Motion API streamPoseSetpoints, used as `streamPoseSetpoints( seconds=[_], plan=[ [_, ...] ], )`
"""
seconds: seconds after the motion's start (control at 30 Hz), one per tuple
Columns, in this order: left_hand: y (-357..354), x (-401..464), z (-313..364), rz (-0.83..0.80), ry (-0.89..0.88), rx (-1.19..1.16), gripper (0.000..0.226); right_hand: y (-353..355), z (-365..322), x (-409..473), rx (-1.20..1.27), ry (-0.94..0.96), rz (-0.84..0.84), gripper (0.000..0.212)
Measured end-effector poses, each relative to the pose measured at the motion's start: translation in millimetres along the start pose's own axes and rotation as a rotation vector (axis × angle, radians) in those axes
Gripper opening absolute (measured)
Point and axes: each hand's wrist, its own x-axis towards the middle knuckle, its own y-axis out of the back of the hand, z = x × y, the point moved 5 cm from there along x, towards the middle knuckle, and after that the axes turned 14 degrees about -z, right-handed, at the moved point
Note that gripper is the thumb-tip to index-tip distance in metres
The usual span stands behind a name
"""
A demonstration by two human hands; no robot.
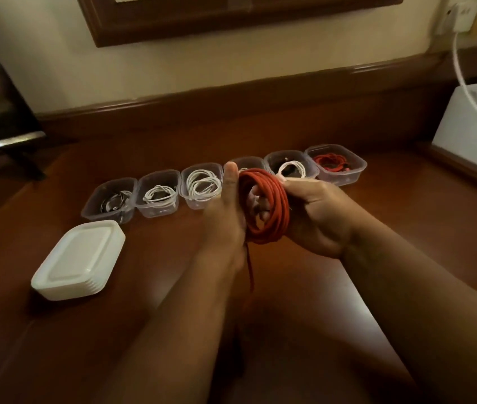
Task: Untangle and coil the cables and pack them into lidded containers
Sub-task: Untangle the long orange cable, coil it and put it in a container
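Both hands mid-frame: left hand [225, 211] gripping red cable [266, 205] coil, right hand [316, 217] wrapping. Tail hangs loose. Next: finish winding, drop into container [246, 164].

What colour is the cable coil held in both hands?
Red-orange; the cable coil shows best in the head view.

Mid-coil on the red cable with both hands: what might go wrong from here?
The loose tail hanging below the red cable coil may snag or unwind the loops. If the left hand or right hand eases, the coil may spring open. Every visible container in the row already holds cable, so fitting it may be tight.
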Motion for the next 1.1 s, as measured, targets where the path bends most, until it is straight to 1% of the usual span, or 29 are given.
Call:
streamPoseSetpoints(
  seconds=[0.03,0.1,0.17,0.23,0.27,0.3,0.37,0.4,0.5,0.53,0.57,0.6,0.63,0.7,0.73,0.8,0.87,0.93,0.97,1.03,1.1],
  plan=[
    [3,5,-5,-0.006,0.009,-0.001,0.064,6,1,4,-0.041,-0.004,0.012,0.038],
    [12,15,-14,0.035,-0.003,0.073,0.071,13,3,11,-0.033,-0.005,-0.001,0.037],
    [21,20,-16,0.105,-0.039,0.248,0.076,18,6,16,0.004,-0.003,0.004,0.036],
    [23,16,-14,0.167,-0.114,0.354,0.08,16,12,19,0.032,-0.006,-0.005,0.046],
    [23,14,-14,0.207,-0.136,0.356,0.077,13,16,22,0.044,0.016,-0.017,0.051],
    [22,11,-16,0.253,-0.139,0.328,0.071,11,21,25,0.049,0.06,-0.008,0.051],
    [21,11,-27,0.316,-0.099,0.24,0.058,10,32,28,0.071,0.159,0.074,0.04],
    [20,11,-34,0.334,-0.066,0.201,0.059,11,38,29,0.087,0.186,0.133,0.033],
    [15,9,-47,0.364,0.017,0.175,0.078,19,41,27,0.164,0.213,0.287,0.016],
    [14,6,-49,0.384,0.03,0.175,0.081,22,40,26,0.217,0.223,0.3,0.014],
    [15,5,-53,0.411,0.044,0.16,0.081,21,39,25,0.251,0.234,0.285,0.017],
    [16,5,-56,0.436,0.06,0.122,0.08,19,38,24,0.262,0.24,0.259,0.02],
    [17,5,-60,0.448,0.079,0.078,0.081,16,38,23,0.248,0.247,0.243,0.019],
    [16,6,-67,0.42,0.122,0.025,0.083,17,38,22,0.189,0.276,0.29,0.009],
    [13,7,-68,0.373,0.125,0.026,0.08,22,36,21,0.134,0.291,0.36,0.011],
    [4,9,-66,0.218,0.091,0.12,0.067,40,27,14,-0.046,0.311,0.525,0.014],
    [-2,11,-59,0.108,0.017,0.238,0.046,58,12,6,-0.227,0.309,0.617,0.016],
    [5,14,-50,0.1,-0.1,0.353,0.027,71,-1,-2,-0.393,0.281,0.633,0.018],
    [10,14,-44,0.106,-0.158,0.416,0.023,75,-6,-4,-0.452,0.255,0.622,0.019],
    [18,15,-35,0.083,-0.248,0.521,0.019,78,-11,-5,-0.469,0.199,0.579,0.024],
    [23,16,-30,0.068,-0.317,0.567,0.018,76,-10,-5,-0.398,0.162,0.52,0.029]
  ],
)
